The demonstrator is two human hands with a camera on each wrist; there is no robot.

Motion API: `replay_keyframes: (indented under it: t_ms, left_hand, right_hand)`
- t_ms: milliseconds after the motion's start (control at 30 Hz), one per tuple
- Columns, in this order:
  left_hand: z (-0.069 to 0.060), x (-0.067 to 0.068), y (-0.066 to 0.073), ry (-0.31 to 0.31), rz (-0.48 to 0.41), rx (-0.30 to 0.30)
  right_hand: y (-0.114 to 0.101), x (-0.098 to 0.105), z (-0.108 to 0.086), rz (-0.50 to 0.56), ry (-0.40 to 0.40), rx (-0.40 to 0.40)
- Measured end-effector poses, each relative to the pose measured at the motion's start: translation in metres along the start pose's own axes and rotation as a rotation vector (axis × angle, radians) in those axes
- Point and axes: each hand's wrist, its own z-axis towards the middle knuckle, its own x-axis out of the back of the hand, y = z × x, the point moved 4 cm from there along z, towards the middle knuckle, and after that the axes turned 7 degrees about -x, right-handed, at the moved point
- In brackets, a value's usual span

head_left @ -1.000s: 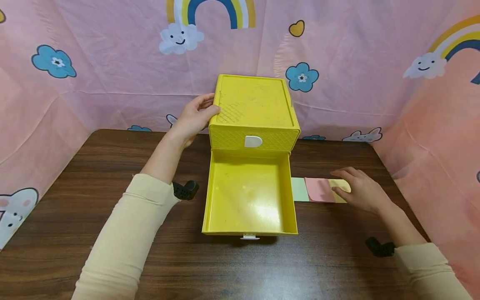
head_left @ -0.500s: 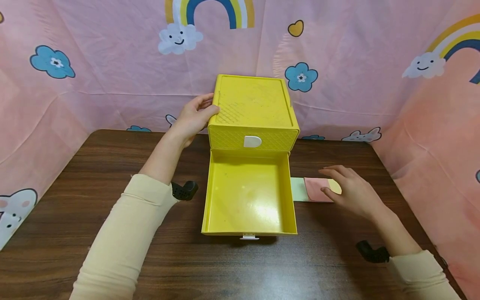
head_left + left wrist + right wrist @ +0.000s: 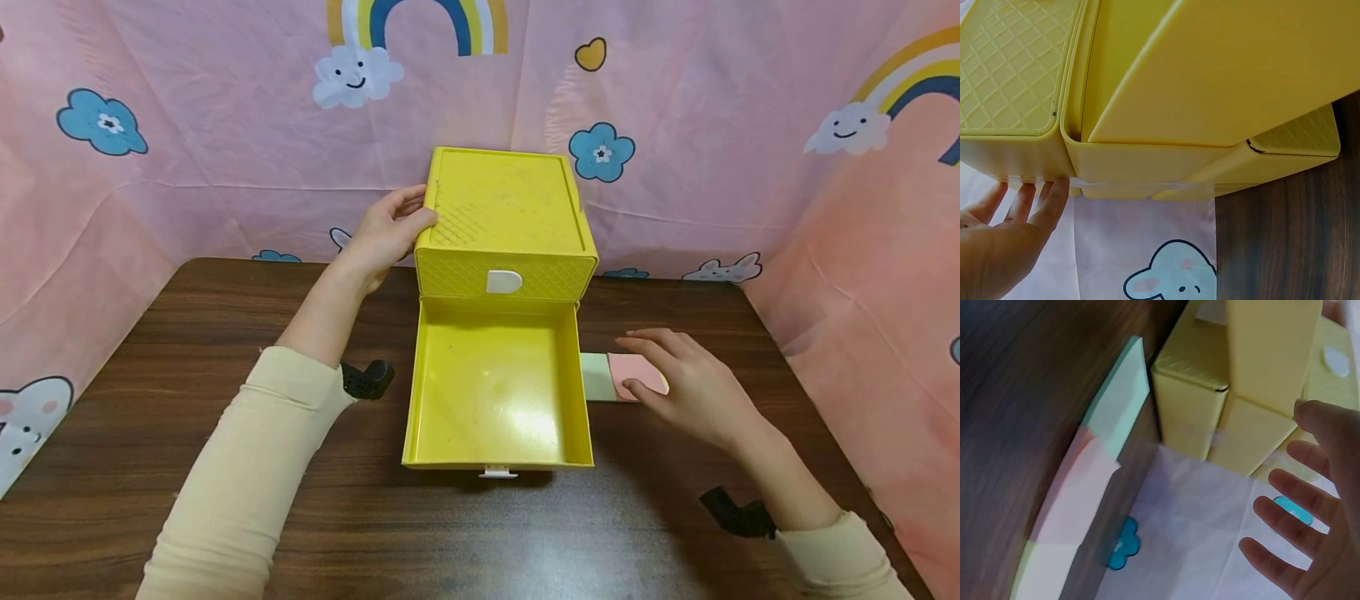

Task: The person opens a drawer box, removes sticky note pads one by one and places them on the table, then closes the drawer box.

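Note:
A yellow plastic drawer unit [image 3: 510,200] stands at the back of the table, its drawers stacked. Its middle drawer [image 3: 495,379] is pulled far out towards me. My left hand [image 3: 386,233] touches the unit's upper left side; in the left wrist view, its fairly straight fingers [image 3: 1050,206] press on the side wall. To the drawer's right lies a row of sticky notes, green [image 3: 598,377], pink [image 3: 633,377] and yellow [image 3: 1044,572]. Above the pink and yellow ones hovers my right hand [image 3: 693,387], fingers spread, holding nothing. It hides most of the yellow note in the head view.
The brown wooden table [image 3: 360,533] carries the unit and the notes. A pink patterned cloth [image 3: 247,125] hangs close behind and at both sides. White tabs [image 3: 504,282] are on the drawer fronts; the open drawer's tab [image 3: 498,472] points towards me.
My right hand has moved left over the notes, from the yellow one towards the pink one. My left hand and the drawer unit have stayed put.

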Motion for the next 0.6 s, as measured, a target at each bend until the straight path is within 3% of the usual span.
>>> replay_keyframes:
  t_ms: [300, 600]
  left_hand:
    - [-0.001, 0.001, 0.001, -0.002, 0.008, -0.002]
    - [-0.001, 0.000, 0.001, -0.004, 0.000, -0.011]
  right_hand:
    - [-0.028, 0.011, 0.004, 0.018, 0.067, 0.092]
    - [-0.057, 0.021, 0.004, 0.031, 0.074, 0.162]
